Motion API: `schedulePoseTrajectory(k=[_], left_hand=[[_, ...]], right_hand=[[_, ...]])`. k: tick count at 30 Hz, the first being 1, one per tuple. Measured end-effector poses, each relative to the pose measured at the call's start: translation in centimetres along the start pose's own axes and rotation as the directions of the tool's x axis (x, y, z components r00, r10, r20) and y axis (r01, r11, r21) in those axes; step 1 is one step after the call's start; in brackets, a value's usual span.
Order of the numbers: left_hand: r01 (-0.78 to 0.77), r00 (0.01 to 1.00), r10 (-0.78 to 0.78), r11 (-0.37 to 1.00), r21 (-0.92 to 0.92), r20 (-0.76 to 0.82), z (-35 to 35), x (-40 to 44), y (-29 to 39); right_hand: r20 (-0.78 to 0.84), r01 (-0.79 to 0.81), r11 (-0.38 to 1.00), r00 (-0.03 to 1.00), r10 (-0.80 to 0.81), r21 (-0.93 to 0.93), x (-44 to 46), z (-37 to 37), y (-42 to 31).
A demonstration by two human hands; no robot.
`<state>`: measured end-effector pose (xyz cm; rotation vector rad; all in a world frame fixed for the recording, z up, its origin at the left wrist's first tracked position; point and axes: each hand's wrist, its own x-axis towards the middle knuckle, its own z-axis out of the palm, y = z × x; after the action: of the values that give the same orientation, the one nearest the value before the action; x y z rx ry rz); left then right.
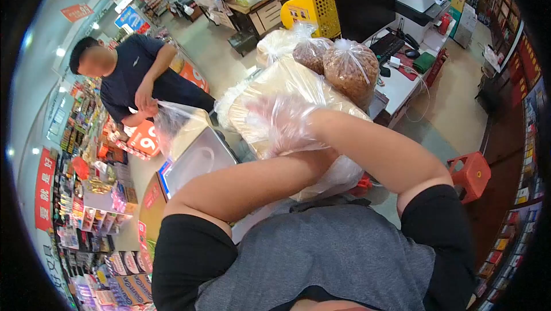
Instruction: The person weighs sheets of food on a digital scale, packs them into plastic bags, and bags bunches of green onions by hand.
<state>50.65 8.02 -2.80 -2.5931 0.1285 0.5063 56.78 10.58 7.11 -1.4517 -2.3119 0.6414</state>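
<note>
My right hand [281, 119] is inside a clear thin plastic bag [290, 133], which covers it up to the wrist. Blurred through the film, its fingers look stretched out toward the left. Below it is a large plastic-wrapped pale bundle [298, 84]. My left forearm [264, 182] crosses beneath the right one, and the left hand [331, 155] is mostly hidden there, close to the right wrist. Its fingers do not show. Another clear plastic bag [336, 179] bulges just under the crossed arms.
Filled bags of brown pieces [350, 70] sit behind the bundle. A scale with a metal tray [201, 159] stands at left. Beyond it, a person [135, 76] handles a plastic bag [172, 119]. A desk with a monitor [365, 15] and a red stool [470, 176] are at right.
</note>
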Motion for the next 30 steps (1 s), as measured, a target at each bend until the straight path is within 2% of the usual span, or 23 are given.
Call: schedulePoseTrajectory(k=[1, 2, 3, 4, 5, 6, 7, 8, 9, 10, 11, 12, 13, 14, 16, 17, 19, 21, 22, 25, 28, 30], left_hand=[[0.003, 1.0, -0.005, 0.997, 0.076, 0.025, 0.1, -0.2, 0.1], [0.007, 1.0, -0.009, 0.996, 0.085, 0.023, 0.3, -0.9, -0.4], [0.005, 1.0, -0.005, 0.997, 0.074, 0.006, 0.3, -1.9, -1.1], [0.008, 0.998, -0.01, 0.999, -0.042, -0.066, 0.4, -3.3, -2.3], [-0.01, 0.982, -0.04, 0.965, -0.263, -0.187, 0.6, -4.6, -3.6], [-0.046, 0.934, -0.154, 0.842, -0.538, -0.321, 1.0, -6.1, -5.1], [-0.181, 0.856, -0.263, 0.654, -0.735, -0.445, 1.4, -7.5, -6.5], [-0.196, 0.789, -0.457, 0.449, -0.872, -0.412, 1.9, -8.5, -7.7], [-0.076, 0.682, -0.595, 0.521, -0.85, -0.426, 5.3, -8.7, -9.4], [-0.001, 0.705, -0.652, 0.393, -0.919, -0.28, 7.7, -8.6, -11.3], [0.093, 0.657, -0.737, -0.131, -0.987, 0.16, 3.4, -8.6, -11.3], [0.021, 0.597, -0.773, -0.25, -0.968, 0.213, 4.5, -6.9, -11.9], [-0.054, 0.542, -0.794, -0.36, -0.931, 0.276, 5.6, -5.0, -12.4], [-0.037, 0.572, -0.793, -0.28, -0.959, 0.209, 4.7, -3.1, -12.7], [-0.023, 0.64, -0.767, -0.09, -0.996, 0.054, 1.7, 1.2, -13.3], [-0.055, 0.718, -0.695, 0.003, -0.999, -0.041, 1.4, 2.7, -13.3], [0.229, 0.867, -0.498, 0.422, -0.877, -0.014, -5.7, 2.6, -13.0], [-0.035, 0.778, -0.463, 0.642, -0.766, -0.424, -3.7, 3.1, -11.1], [-0.074, 0.805, -0.428, 0.614, -0.785, -0.411, -4.3, 2.5, -10.3], [-0.151, 0.654, -0.441, 0.72, -0.677, -0.615, -2.0, 0.9, -6.5], [-0.123, 0.683, -0.498, 0.643, -0.756, -0.535, 0.6, 0.9, -3.8], [-0.092, 0.737, -0.463, 0.653, -0.751, -0.493, 1.6, 1.0, -3.9]], right_hand=[[0.089, -0.005, 0.983, 0.996, 0.021, -0.184, 1.9, 2.3, 2.1], [0.285, 0.002, 0.964, 0.955, 0.077, -0.265, 2.9, 3.6, 3.8], [0.114, -0.142, 0.989, 0.983, 0.146, -0.043, 2.7, 3.6, 5.7], [-0.032, -0.235, 0.95, 0.969, 0.246, 0.205, 1.6, 3.1, 8.4], [-0.19, -0.213, 0.927, 0.941, 0.279, 0.307, 0.5, 2.8, 11.5], [-0.333, -0.173, 0.897, 0.886, 0.322, 0.407, -1.2, 2.6, 14.4], [-0.507, -0.116, 0.977, 0.84, 0.192, 0.178, -4.1, 0.8, 15.2], [-0.36, -0.257, 0.965, 0.906, 0.224, -0.048, -5.8, -0.2, 17.7], [-0.33, -0.113, 0.909, 0.944, -0.028, -0.402, -8.1, 0.9, 19.6], [-0.27, -0.146, 0.968, 0.959, 0.088, -0.206, -9.6, 1.1, 16.7], [-0.207, -0.208, 0.978, 0.957, 0.202, -0.008, -11.1, 1.4, 13.7], [-0.144, -0.225, 0.967, 0.959, 0.242, 0.123, -11.5, 3.5, 11.6], [-0.22, 0.068, 0.979, 0.969, -0.111, -0.194, -11.5, 5.7, 9.6], [-0.133, 0.288, 0.908, 0.931, -0.34, -0.305, -10.8, 6.5, 7.7], [-0.198, 0.123, 0.883, 0.952, -0.234, -0.453, -8.5, 6.0, 4.5], [-0.151, 0.055, 0.873, 0.978, -0.145, -0.485, -7.7, 6.4, 6.6], [-0.023, -0.164, 0.721, 0.979, 0.202, -0.673, -4.9, 2.8, 6.9], [0.029, -0.237, 0.722, 0.942, 0.335, -0.65, -4.1, 2.5, 9.3], [0.014, -0.256, 0.77, 0.946, 0.325, -0.584, -3.9, 3.0, 10.6], [-0.04, -0.254, 0.896, 0.966, 0.257, -0.363, -4.9, 4.6, 15.2], [-0.147, -0.214, 0.972, 0.969, 0.198, -0.098, -7.1, 5.6, 19.9], [-0.225, -0.241, 0.95, 0.932, 0.283, 0.198, -8.9, 6.3, 21.7]])
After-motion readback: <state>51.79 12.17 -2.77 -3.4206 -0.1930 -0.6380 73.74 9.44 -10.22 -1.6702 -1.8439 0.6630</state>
